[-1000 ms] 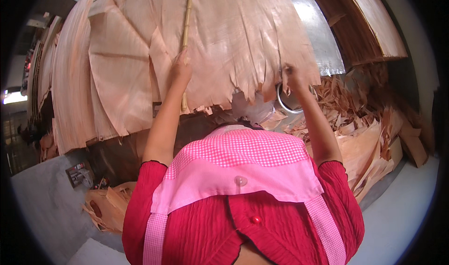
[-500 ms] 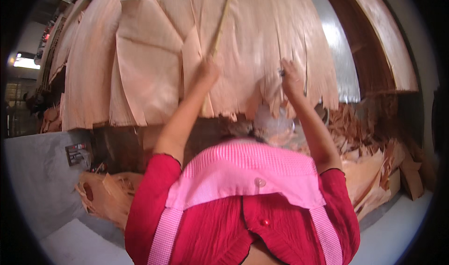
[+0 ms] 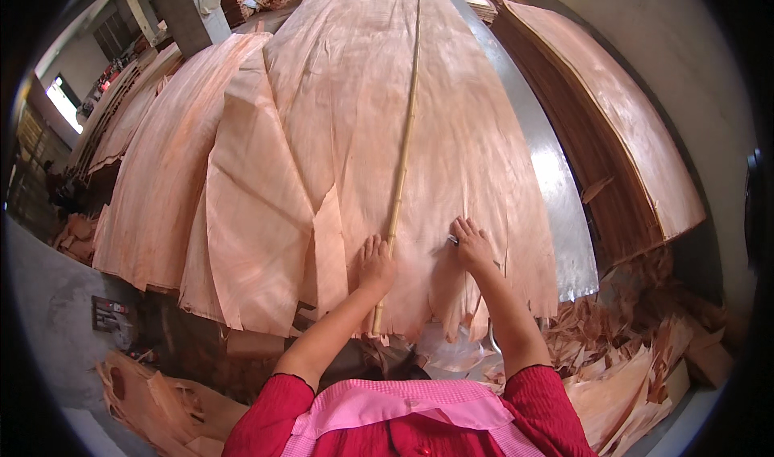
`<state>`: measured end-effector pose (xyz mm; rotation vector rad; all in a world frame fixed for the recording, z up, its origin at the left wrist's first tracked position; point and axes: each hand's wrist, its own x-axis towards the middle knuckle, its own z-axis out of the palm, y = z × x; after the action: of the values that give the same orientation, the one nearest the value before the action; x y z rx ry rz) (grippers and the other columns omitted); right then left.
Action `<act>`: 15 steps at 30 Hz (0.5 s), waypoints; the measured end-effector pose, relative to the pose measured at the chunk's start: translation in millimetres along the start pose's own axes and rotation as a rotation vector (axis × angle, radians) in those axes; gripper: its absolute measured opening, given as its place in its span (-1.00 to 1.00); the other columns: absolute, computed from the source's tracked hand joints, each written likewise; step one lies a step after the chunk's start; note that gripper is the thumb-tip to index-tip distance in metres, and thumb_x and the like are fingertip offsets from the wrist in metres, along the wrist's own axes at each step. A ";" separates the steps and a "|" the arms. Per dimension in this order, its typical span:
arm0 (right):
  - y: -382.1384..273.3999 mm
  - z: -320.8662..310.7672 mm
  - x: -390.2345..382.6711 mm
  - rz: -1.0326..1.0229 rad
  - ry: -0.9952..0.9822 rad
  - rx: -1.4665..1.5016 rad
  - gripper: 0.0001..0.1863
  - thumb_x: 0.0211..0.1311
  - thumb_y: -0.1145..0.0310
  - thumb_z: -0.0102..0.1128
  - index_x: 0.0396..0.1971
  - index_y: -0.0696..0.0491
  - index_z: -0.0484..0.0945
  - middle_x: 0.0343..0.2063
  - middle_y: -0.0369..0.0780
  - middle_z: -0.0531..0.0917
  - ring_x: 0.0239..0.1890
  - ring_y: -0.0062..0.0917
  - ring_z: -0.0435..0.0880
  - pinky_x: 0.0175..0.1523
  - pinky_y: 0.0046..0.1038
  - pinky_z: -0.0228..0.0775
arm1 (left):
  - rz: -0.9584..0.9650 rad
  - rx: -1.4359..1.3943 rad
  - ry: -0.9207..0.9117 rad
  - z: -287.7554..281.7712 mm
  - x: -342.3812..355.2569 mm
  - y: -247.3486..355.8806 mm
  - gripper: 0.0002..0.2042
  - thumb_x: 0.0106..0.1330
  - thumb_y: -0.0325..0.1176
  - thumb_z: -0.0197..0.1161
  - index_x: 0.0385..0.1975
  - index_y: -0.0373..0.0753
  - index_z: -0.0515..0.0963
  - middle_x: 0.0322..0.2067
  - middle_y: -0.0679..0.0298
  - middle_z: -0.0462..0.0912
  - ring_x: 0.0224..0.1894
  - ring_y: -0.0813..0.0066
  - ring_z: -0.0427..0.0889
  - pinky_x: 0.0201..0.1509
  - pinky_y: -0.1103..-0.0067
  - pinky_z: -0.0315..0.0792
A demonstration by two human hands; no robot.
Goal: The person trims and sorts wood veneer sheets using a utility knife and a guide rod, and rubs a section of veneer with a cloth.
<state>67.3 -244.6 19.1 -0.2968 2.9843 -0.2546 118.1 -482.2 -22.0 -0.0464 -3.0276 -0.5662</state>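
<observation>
A large, thin sheet of pinkish-tan wood veneer (image 3: 459, 135) lies in front of me, its near edge ragged and split. Lengthwise on it rests a long, thin bamboo stick (image 3: 409, 126). My left hand (image 3: 376, 267) lies across the stick near its close end, fingers stretched out on the veneer. To the right, my right hand (image 3: 476, 246) presses on the sheet by a split, its fingers extended. A small dark metal tool (image 3: 453, 239) pokes out by its thumb; the rest is hidden under the hand. Left of the stick, a veneer flap (image 3: 256, 207) lies folded over.
A shiny metal strip (image 3: 556, 183) runs along the sheet's right side. Beyond it is another veneer stack (image 3: 621, 118). Torn veneer scraps (image 3: 613, 344) pile up below right, and more scraps (image 3: 161, 400) lie below left. A pillar (image 3: 181, 10) stands at the far left.
The view has tilted up, so the sheet's far end and the stick's whole length now show. Both hands remain near the sheet's close edge, with the left fingers now plainly flat.
</observation>
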 end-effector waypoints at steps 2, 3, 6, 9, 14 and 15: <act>5.7 -2.5 -0.9 0.000 0.002 -0.012 -0.45 0.12 0.41 -0.28 0.19 -0.04 0.14 0.26 -0.34 0.11 0.32 -0.47 0.00 0.27 -0.24 -0.08 | 0.010 -0.011 -0.012 -3.4 -1.6 9.7 -0.54 0.16 -0.31 -0.11 0.05 -0.43 0.25 0.18 -0.03 0.16 0.28 0.10 0.02 0.33 0.33 -0.16; 11.6 -0.5 -0.1 0.000 0.018 -0.013 -0.45 0.11 0.41 -0.27 0.20 -0.03 0.14 0.26 -0.34 0.10 0.31 -0.47 0.00 0.27 -0.24 -0.07 | 0.018 -0.029 -0.003 -3.3 -1.0 14.0 -0.54 0.16 -0.31 -0.11 0.04 -0.43 0.25 0.18 -0.03 0.17 0.28 0.10 0.02 0.33 0.33 -0.16; 12.4 -12.1 -3.7 0.023 -0.004 -0.007 -0.45 0.12 0.43 -0.29 0.20 -0.03 0.12 0.26 -0.34 0.09 0.32 -0.47 -0.01 0.29 -0.24 -0.09 | 0.034 -0.042 0.005 -5.3 -2.1 19.5 -0.55 0.15 -0.31 -0.11 0.03 -0.44 0.26 0.17 -0.04 0.17 0.28 0.10 0.02 0.33 0.33 -0.17; 12.8 -18.1 -6.7 0.041 -0.015 -0.016 -0.45 0.14 0.43 -0.31 0.21 -0.04 0.11 0.26 -0.33 0.10 0.31 -0.44 -0.01 0.29 -0.23 -0.09 | 0.068 -0.012 -0.017 -7.1 -4.5 22.6 -0.54 0.15 -0.31 -0.10 0.03 -0.44 0.26 0.18 -0.04 0.16 0.28 0.10 0.01 0.33 0.32 -0.16; 9.2 -13.0 -23.6 0.097 -0.022 0.009 -0.46 0.15 0.41 -0.33 0.20 -0.01 0.11 0.26 -0.28 0.09 0.32 -0.38 -0.02 0.29 -0.21 -0.11 | 0.109 -0.070 -0.037 -14.9 -22.6 22.8 -0.53 0.13 -0.31 -0.07 0.03 -0.46 0.24 0.18 -0.05 0.14 0.29 0.10 -0.01 0.33 0.30 -0.15; 3.1 -14.5 -26.1 0.119 -0.031 0.011 -0.46 0.15 0.41 -0.35 0.21 0.00 0.10 0.26 -0.29 0.09 0.32 -0.38 -0.03 0.31 -0.23 -0.13 | 0.123 -0.079 -0.024 -14.1 -22.7 18.7 -0.53 0.13 -0.32 -0.07 0.02 -0.46 0.24 0.18 -0.06 0.14 0.29 0.09 -0.02 0.33 0.30 -0.15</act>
<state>90.0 -234.0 35.7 -0.1194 2.9555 -0.2504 142.3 -470.3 -3.6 -0.2428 -2.9975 -0.6790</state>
